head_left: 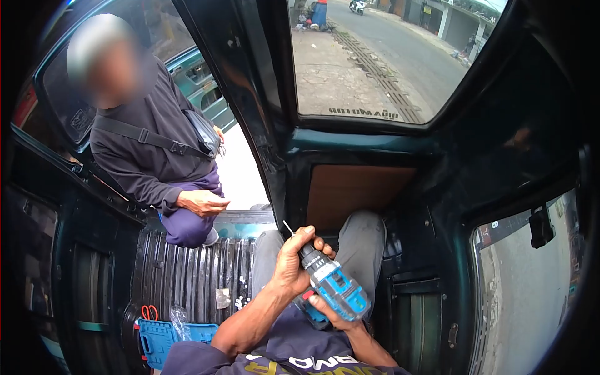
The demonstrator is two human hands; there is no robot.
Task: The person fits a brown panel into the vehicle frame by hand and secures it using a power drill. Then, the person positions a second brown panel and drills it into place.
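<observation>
A blue and black cordless drill (337, 289) lies over my lap, its nose tilted up and to the left. My left hand (292, 255) is closed around the black chuck at the front. Out of the chuck sticks a thin drill bit (288, 227), just past my left thumb. Lower down, my right hand (332, 314) is wrapped around the drill's grip, thumb near the red switch. The drill's body partly hides the right fingers.
Another person (153, 125) crouches at the open door on the left, one hand forward. On the ribbed floor (187, 269) lie a blue plastic case (156, 340), a clear plastic bag (180, 322), orange-handled scissors (149, 312) and a small packet (222, 298). Windows and metal walls surround me.
</observation>
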